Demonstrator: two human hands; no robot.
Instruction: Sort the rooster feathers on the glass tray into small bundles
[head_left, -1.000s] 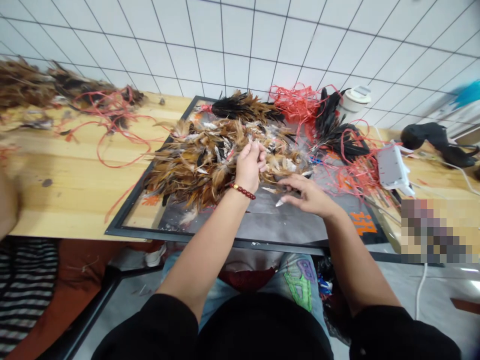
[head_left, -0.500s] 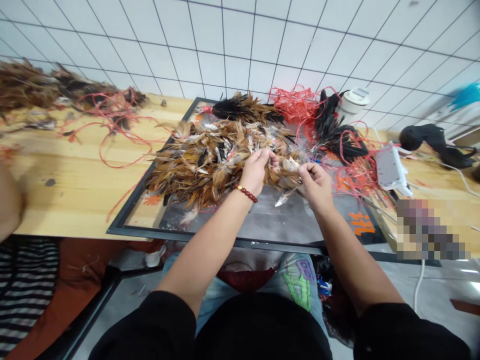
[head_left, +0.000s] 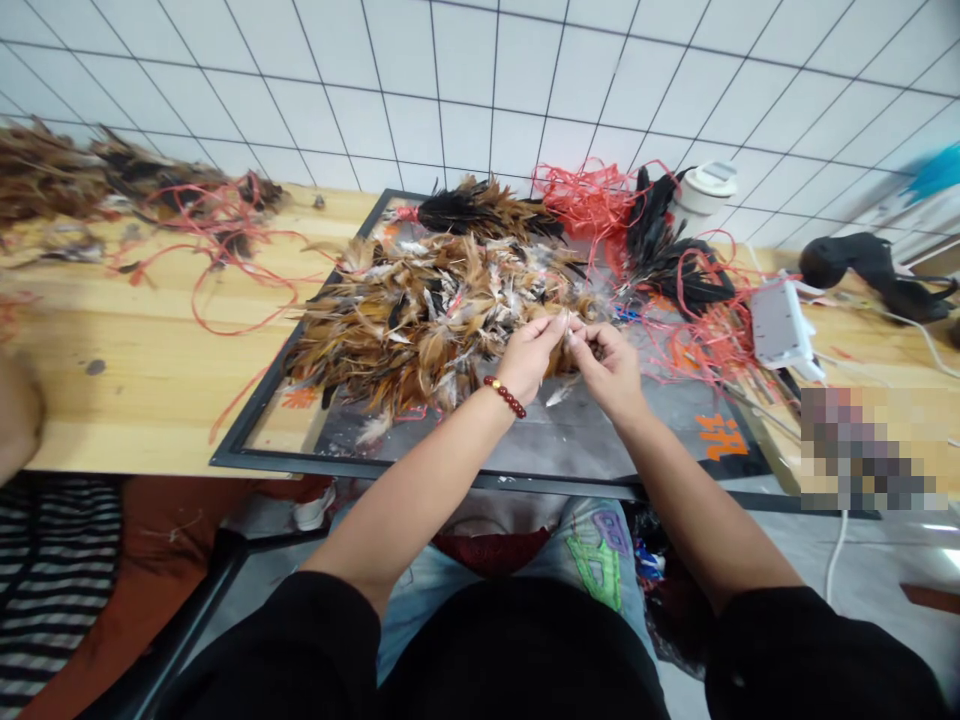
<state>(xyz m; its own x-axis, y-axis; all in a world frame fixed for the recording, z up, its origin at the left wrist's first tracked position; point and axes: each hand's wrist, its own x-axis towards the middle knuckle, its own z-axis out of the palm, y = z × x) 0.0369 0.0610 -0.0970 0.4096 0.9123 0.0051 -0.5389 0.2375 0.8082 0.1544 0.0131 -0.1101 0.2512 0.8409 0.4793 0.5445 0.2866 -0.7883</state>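
A large heap of brown feathers, with pale fluffy quill ends, lies on the black-framed glass panel. My left hand, with a beaded bracelet at the wrist, is closed in a pinch at the right side of the heap. Fingertip to fingertip with it, my right hand is closed in a pinch too. Small pale feather ends show between the fingertips, though their other parts are hidden. A single whitish feather lies on the panel just below the hands.
Behind the heap lie a dark feather bundle, tangled red string and black feathers. A white power strip and a lidded white container stand at right. More feathers lie far left, near another person's arm.
My right hand has moved left until its fingertips meet those of my left hand. My left hand has shifted slightly right and down.
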